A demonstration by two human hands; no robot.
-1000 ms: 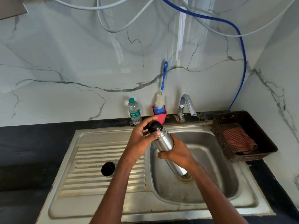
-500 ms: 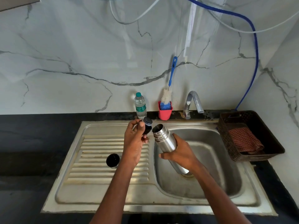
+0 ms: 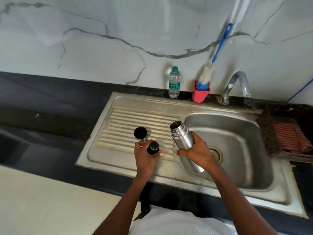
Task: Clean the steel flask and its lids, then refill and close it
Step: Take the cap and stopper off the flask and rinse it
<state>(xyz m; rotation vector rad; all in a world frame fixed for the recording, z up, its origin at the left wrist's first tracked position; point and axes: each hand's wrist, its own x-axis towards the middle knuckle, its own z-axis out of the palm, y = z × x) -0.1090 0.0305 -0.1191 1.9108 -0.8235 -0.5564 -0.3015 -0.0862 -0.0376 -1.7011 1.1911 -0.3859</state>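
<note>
Steel flask (image 3: 183,139) was found open at the mouth and tilted, its neck toward the drainboard and its base over the sink basin (image 3: 237,133), carried off the metal in the right hand (image 3: 197,152). Both closures were off: the inner stopper (image 3: 153,147) was in the left hand (image 3: 145,158), and the outer cap (image 3: 140,132) stood on the ribbed drainboard (image 3: 128,122) just beyond that hand.

Progress, as judged: dismantling appeared complete — washing not yet begun. No water ran from the tap (image 3: 237,82), and the bottle brush (image 3: 205,74) stood unused in its red holder (image 3: 200,93) against the wall. Cleaning of flask and both lids, refilling — perhaps from the plastic water bottle (image 3: 174,82) — and closing all remained.

Hands: the right hand was wrapped round the flask's middle, thumb across the near side, forearm reaching in from the lower right. The left hand held the stopper pinched between thumb and curled fingers, low over the drainboard; whether the stopper touched the surface could not be told. A brown basket (image 3: 271,133) with a checked cloth (image 3: 291,136) sat right of the sink.
</note>
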